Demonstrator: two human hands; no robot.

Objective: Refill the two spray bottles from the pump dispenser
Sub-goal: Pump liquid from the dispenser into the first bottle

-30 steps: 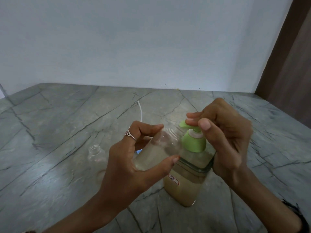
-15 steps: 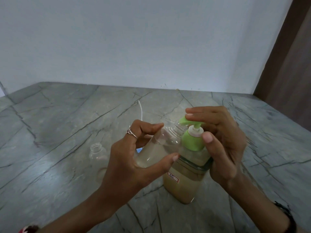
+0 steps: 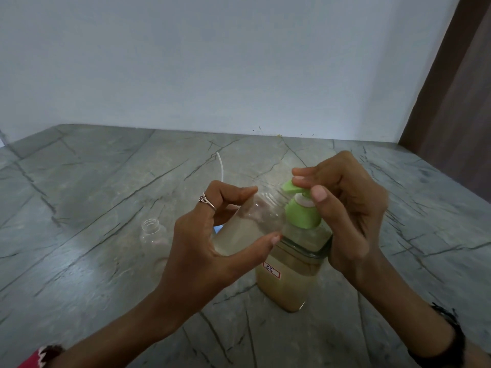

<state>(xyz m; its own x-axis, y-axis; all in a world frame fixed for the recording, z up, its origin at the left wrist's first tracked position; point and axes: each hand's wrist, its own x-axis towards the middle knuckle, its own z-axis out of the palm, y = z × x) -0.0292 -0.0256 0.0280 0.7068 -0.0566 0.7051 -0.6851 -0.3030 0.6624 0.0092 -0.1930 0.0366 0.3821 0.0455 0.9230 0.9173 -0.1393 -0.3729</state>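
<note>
Clear plastic, the tilted spray bottle (image 3: 247, 224) is gripped in the left hand (image 3: 202, 251), neck hidden behind the pump dispenser (image 3: 292, 261) spout. Right hand (image 3: 353, 216) fingers curl on the green pump head (image 3: 301, 208). A second, uncapped bottle (image 3: 155, 240) stands on the surface (image 3: 79, 208), partly hidden.

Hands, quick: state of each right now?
Left hand: holding the clear bottle, tilted toward the pump.
Right hand: fingers on the green pump head, thumb beside its collar.

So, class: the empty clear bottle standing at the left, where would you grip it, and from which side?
Grip the empty bottle round its wide body, below the narrow open neck, coming from its left, probably. It stands upright, and the left hand crowds its right side.
</note>
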